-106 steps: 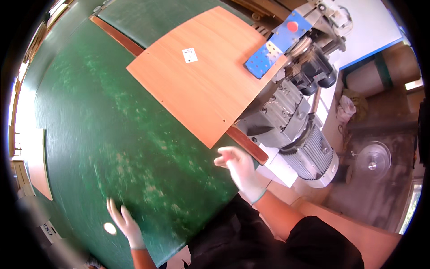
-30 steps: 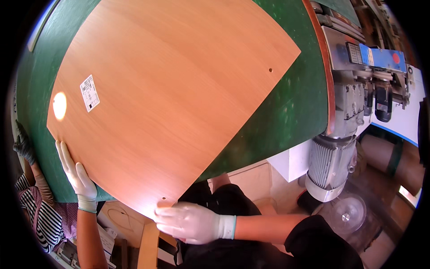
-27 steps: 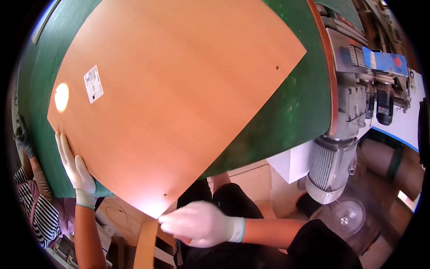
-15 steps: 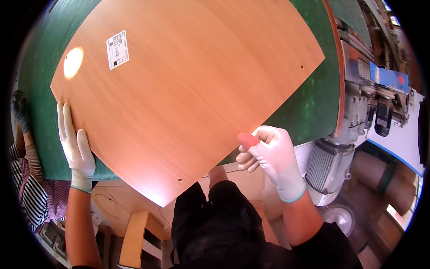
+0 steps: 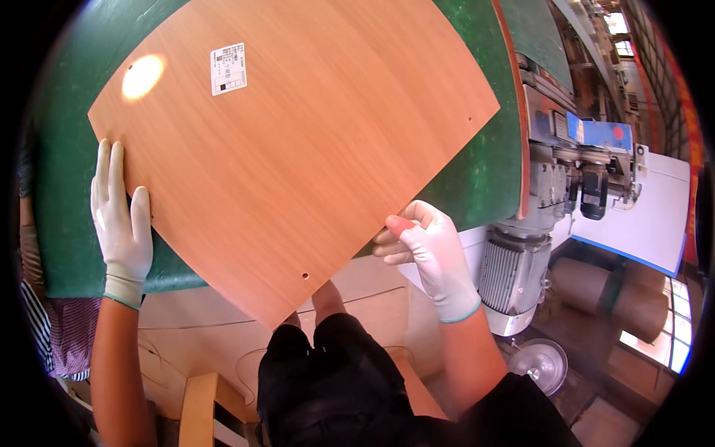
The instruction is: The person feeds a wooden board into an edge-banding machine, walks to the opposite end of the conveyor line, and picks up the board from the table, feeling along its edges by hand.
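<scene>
The wood panel [image 5: 298, 156] bears a white label [image 5: 229, 68] with printing; the left hand [image 5: 123, 231] lies outspread at the panel's left edge, the right hand [image 5: 436, 257] pinches its near-right edge.

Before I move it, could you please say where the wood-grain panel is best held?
Probably by the straight near-right edge of the wood-grain panel, coming from the right hand's side and pinching top and underside: the thin near corner overhangs the green table, so both faces seem reachable.
</scene>
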Demonstrator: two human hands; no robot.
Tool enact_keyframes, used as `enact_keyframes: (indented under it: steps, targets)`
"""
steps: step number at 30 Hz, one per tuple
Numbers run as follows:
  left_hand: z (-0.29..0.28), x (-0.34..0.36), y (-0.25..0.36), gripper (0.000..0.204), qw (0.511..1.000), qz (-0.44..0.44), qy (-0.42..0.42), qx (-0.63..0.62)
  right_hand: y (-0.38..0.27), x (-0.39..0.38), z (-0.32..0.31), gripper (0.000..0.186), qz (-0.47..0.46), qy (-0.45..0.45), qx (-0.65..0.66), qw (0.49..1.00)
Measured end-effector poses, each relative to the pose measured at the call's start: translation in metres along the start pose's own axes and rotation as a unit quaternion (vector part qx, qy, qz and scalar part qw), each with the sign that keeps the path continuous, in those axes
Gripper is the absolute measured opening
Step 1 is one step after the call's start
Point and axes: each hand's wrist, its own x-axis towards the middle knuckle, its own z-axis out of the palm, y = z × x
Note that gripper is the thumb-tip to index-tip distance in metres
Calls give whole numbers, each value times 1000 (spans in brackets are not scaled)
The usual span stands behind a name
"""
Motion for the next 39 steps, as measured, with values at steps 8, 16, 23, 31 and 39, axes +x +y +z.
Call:
enact_keyframes:
  steps: [8, 16, 23, 31, 39]
  targets:
    - [3, -3, -1, 58, 1000, 3, 9, -8, 7, 3, -1, 29, -22, 11, 27, 999]
    - [4, -4, -2, 57, 1000, 1, 14, 1, 4, 3, 3, 22, -28, 20, -23, 999]
    - [0, -5, -6, 56, 1000, -2, -9, 5, 17, -2, 14, 22, -74, 58, 28, 995]
    - [1, -2, 0, 56, 1000, 2, 1, -7, 13, -7, 24, 17, -84, 118, 64, 987]
    - [4, -3, -1, 56, 1000, 1, -11, 20, 23, -18, 48, 3, -51, 136, 165, 976]
